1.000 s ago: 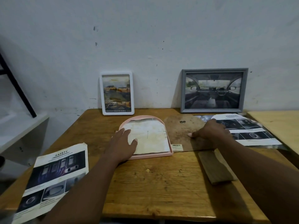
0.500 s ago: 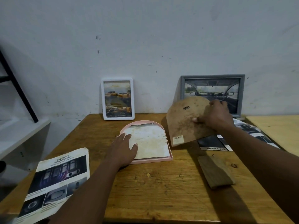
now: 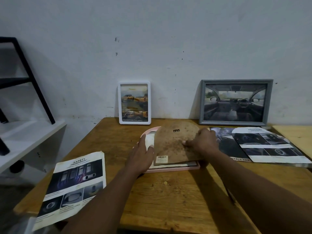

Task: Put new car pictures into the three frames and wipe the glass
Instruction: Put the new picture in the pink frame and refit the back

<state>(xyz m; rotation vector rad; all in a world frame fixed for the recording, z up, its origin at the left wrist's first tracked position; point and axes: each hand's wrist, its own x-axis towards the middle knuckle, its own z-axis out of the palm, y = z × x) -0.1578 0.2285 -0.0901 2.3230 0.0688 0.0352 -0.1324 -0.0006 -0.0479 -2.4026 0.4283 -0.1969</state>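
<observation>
Left of the pink frame (image 3: 177, 169) on the worktop (image 3: 168, 200) lies a safety leaflet (image 3: 74, 184); behind it, to the left, stands a white frame (image 3: 134, 103). Our left hand (image 3: 141, 154) lies flat, fingers straight, on the pink frame's left edge. Our right hand (image 3: 202, 144) pinches the brown backing board (image 3: 173, 146) over it, perhaps not fully seated. Behind it, to the right, leans a grey frame (image 3: 235, 102); car pictures (image 3: 270, 146) lie right.
</observation>
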